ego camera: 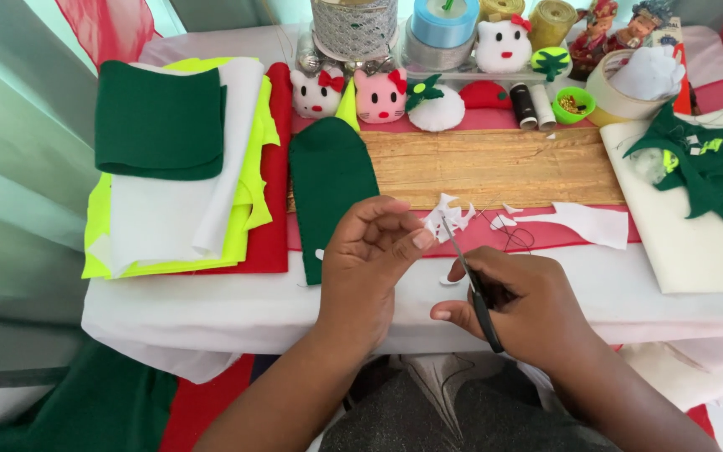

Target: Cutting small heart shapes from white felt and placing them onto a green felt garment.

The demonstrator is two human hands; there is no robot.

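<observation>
My left hand pinches a small, jagged piece of white felt between thumb and fingertips, just above the table's front edge. My right hand grips black-handled scissors, their thin blades angled up and touching the white piece. A green felt mitten shape lies flat just left of my left hand. White felt offcuts lie on the red cloth to the right of the scissors.
A stack of green, white, neon yellow and red felt sheets lies at the left. A gold fabric strip crosses the middle. Small plush cat heads, ribbon spools, thread and a tape roll line the back. Green felt scraps rest on a white sheet at the right.
</observation>
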